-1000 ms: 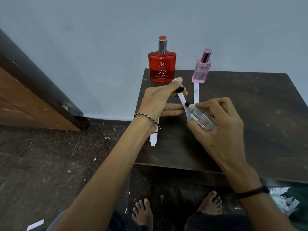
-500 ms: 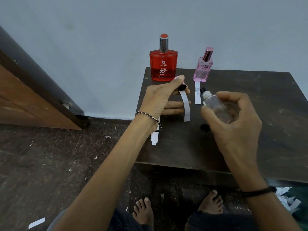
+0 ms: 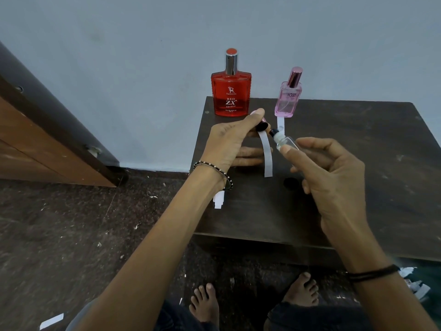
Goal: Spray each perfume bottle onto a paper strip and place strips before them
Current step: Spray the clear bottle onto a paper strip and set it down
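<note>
Three perfume bottles: red bottle (image 3: 231, 96) and pink bottle (image 3: 287, 101) at the back edge of the table (image 3: 358, 187), clear bottle (image 3: 286, 142) held above it. Two single paper strips: hanging strip (image 3: 267, 156), flat strip (image 3: 280, 125) before the pink bottle. One small stack (image 3: 219, 199) of strips at the left edge, number untellable. Two hands: left hand (image 3: 229, 144), right hand (image 3: 334, 173)

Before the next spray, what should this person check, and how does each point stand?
1. The paper strip is held: ok, the left hand pinches its top end.
2. The clear bottle is gripped: ok, in the right hand.
3. The nozzle aims at the strip: ok, at its upper part.
4. Finger on the sprayer: cannot tell.
5. The pink bottle has a strip: ok, the laid strip lies before it.
6. The red bottle has a strip: cannot tell, the left hand hides that spot.
</note>
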Available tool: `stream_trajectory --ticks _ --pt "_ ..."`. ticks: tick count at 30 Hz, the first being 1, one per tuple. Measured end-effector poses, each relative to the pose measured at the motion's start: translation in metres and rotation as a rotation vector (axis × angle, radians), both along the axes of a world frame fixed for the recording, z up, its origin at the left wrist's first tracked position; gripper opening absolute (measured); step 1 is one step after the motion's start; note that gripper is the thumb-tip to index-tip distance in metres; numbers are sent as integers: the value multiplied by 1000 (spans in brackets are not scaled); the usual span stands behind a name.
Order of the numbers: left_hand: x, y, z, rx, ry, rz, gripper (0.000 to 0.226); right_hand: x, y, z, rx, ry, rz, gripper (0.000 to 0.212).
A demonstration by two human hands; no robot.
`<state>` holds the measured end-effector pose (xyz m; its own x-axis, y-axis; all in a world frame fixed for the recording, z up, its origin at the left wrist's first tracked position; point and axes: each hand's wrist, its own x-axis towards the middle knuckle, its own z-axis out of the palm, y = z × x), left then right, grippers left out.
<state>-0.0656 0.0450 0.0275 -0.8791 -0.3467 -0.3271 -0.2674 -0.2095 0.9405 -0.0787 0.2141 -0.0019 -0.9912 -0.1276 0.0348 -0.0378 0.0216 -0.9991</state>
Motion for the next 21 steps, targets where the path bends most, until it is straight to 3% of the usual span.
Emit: stream_trajectory --ticks 10,16,21 --pt "-3 0 -4 -13 -4 24 25 0 -11 -3 52 41 41 39" --pt "-4 7 -6 -9 -2 -33 18 -1 -12 -5 31 42 0 27" --pt "-2 11 -8 -3 2 -83 20 -2 -10 -4 75 92 -65 30"
